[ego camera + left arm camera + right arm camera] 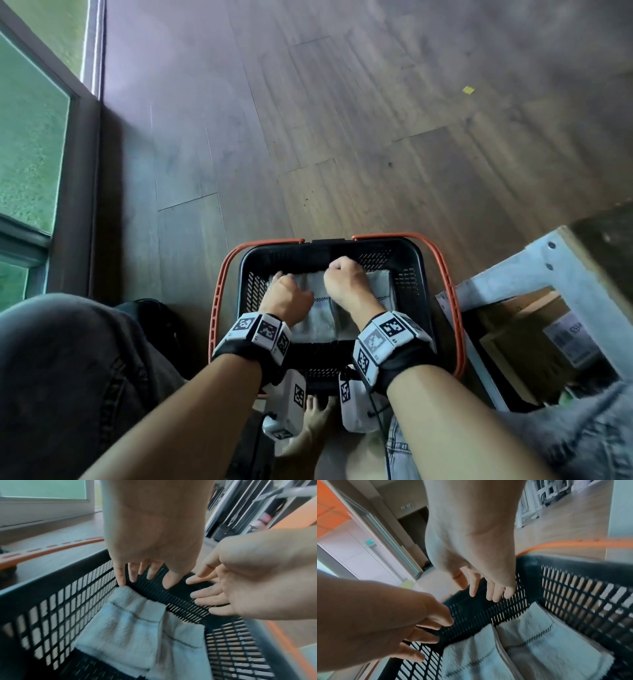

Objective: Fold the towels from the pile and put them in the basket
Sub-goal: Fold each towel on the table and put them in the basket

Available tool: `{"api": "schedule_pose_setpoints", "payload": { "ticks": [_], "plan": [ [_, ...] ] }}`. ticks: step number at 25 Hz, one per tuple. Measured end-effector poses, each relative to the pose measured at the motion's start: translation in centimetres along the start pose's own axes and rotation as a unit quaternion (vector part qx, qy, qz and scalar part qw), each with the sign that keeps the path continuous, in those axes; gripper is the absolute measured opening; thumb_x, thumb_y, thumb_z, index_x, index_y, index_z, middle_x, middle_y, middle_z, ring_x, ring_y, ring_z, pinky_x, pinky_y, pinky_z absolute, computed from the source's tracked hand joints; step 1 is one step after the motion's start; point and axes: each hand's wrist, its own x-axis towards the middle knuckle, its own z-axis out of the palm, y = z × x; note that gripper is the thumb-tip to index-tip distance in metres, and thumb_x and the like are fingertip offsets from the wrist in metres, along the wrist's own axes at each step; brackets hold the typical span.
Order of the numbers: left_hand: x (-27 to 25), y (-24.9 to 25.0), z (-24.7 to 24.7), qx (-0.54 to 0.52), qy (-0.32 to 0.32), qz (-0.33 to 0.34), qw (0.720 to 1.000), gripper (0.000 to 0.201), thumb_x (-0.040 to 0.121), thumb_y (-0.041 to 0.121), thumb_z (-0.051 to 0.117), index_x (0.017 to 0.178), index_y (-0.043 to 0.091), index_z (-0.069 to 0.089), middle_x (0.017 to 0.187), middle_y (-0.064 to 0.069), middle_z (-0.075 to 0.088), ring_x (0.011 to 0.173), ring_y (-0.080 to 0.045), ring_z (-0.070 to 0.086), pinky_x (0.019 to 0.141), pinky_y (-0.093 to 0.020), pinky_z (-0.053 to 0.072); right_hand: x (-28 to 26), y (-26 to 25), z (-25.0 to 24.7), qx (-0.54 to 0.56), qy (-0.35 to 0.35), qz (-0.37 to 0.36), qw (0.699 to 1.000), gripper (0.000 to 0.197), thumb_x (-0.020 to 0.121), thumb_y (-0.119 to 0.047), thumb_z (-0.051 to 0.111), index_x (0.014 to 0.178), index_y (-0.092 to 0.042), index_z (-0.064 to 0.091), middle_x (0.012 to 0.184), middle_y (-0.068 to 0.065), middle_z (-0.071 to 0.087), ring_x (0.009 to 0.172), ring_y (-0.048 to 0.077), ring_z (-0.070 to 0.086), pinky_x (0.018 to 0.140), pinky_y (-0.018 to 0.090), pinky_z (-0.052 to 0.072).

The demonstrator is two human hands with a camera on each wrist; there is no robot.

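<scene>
1. The black basket (419, 274) sits on the wooden floor (342, 120).
2. Folded white towels (317, 322) lie inside the basket.
3. The left hand (287, 298) and right hand (344, 282) hover above the towels, fingers loose, holding nothing.

Two folded towels (322, 308) lie side by side in the basket (419, 274) on the floor (342, 137); both hands are over them, left hand (286, 296) beside right hand (346, 282)
</scene>
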Motion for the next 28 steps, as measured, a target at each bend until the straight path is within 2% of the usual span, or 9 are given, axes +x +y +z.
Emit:
{"api": "schedule_pose_setpoints", "payload": {
  "ticks": [5,8,10,13,15,18,23,25,28],
  "plan": [
    [-6.1,7.7,-4.8,0.052,0.022,0.128,0.99,0.035,0.072,0.034,0.047,0.089,0.012,0.069,0.089,-0.011,0.071,0.081,-0.032,0.067,0.075,-0.039,0.058,-6.9,-3.2,-6.9,0.073,0.173,-0.077,0.979,0.032,0.082,-0.006,0.045,0.105,-0.014,0.066,0.111,0.01,0.069,0.106,0.033,0.062,0.088,0.034,0.05],
    [-11.0,12.4,-6.5,0.054,0.019,0.197,0.979,0.036,0.075,0.036,0.052,0.095,0.011,0.069,0.095,-0.012,0.072,0.088,-0.032,0.067,0.08,-0.038,0.057,-12.8,-3.5,-12.0,0.118,0.268,-0.107,0.95,0.03,0.084,-0.005,0.046,0.104,-0.014,0.065,0.109,0.008,0.07,0.104,0.03,0.062,0.085,0.03,0.046],
    [-14.5,15.4,-7.0,0.045,0.017,0.243,0.969,0.032,0.077,0.035,0.055,0.096,0.014,0.07,0.098,-0.01,0.071,0.091,-0.031,0.066,0.082,-0.036,0.056,-16.7,-2.9,-15.1,0.137,0.3,-0.113,0.937,0.027,0.084,-0.007,0.045,0.1,-0.018,0.063,0.106,0.004,0.071,0.103,0.027,0.062,0.086,0.03,0.048],
    [-19.5,19.9,-6.6,0.029,0.0,0.314,0.949,0.027,0.08,0.031,0.056,0.093,0.011,0.07,0.096,-0.013,0.071,0.092,-0.031,0.066,0.079,-0.033,0.053,-22.1,-1.4,-19.2,0.147,0.348,-0.113,0.919,0.023,0.084,-0.009,0.045,0.096,-0.02,0.061,0.1,0.0,0.07,0.098,0.026,0.063,0.078,0.028,0.046],
    [-23.2,22.6,-5.3,0.033,-0.023,0.37,0.928,0.03,0.077,0.034,0.052,0.084,0.009,0.068,0.093,-0.017,0.071,0.091,-0.033,0.066,0.076,-0.033,0.051,-26.0,0.7,-21.2,0.141,0.4,-0.088,0.901,0.02,0.087,-0.016,0.043,0.098,-0.021,0.059,0.104,0.003,0.068,0.102,0.028,0.06,0.081,0.029,0.046],
    [-28.3,25.2,-2.3,0.068,-0.051,0.443,0.892,0.038,0.067,0.04,0.046,0.079,0.009,0.065,0.089,-0.02,0.07,0.088,-0.035,0.067,0.075,-0.035,0.054,-31.3,4.9,-23.2,0.102,0.468,-0.01,0.877,0.026,0.086,-0.02,0.041,0.108,-0.019,0.056,0.119,0.012,0.059,0.118,0.034,0.046,0.097,0.042,0.045],
    [-34.0,27.3,3.8,0.111,-0.118,0.511,0.844,0.023,0.08,0.027,0.061,0.088,0.008,0.071,0.089,-0.016,0.073,0.084,-0.029,0.069,0.075,-0.033,0.056,-37.7,12.4,-24.6,0.125,0.518,0.094,0.841,0.029,0.083,-0.022,0.046,0.11,-0.016,0.056,0.123,0.014,0.059,0.12,0.036,0.046,0.097,0.041,0.045],
    [-36.1,27.6,6.9,0.143,-0.145,0.536,0.819,0.023,0.084,0.026,0.059,0.094,0.008,0.071,0.094,-0.015,0.073,0.09,-0.03,0.069,0.078,-0.035,0.056,-40.0,15.8,-24.6,0.131,0.534,0.131,0.825,0.034,0.083,-0.023,0.049,0.114,-0.012,0.056,0.124,0.018,0.06,0.118,0.038,0.05,0.099,0.043,0.045],
    [-38.6,27.3,11.2,0.187,-0.176,0.575,0.777,0.026,0.091,0.027,0.058,0.107,0.008,0.068,0.107,-0.012,0.07,0.1,-0.029,0.065,0.082,-0.029,0.05,-42.6,20.6,-24.5,0.123,0.518,0.182,0.827,0.046,0.084,-0.025,0.048,0.126,-0.007,0.054,0.13,0.021,0.057,0.123,0.041,0.049,0.1,0.042,0.039]
  ]
}}
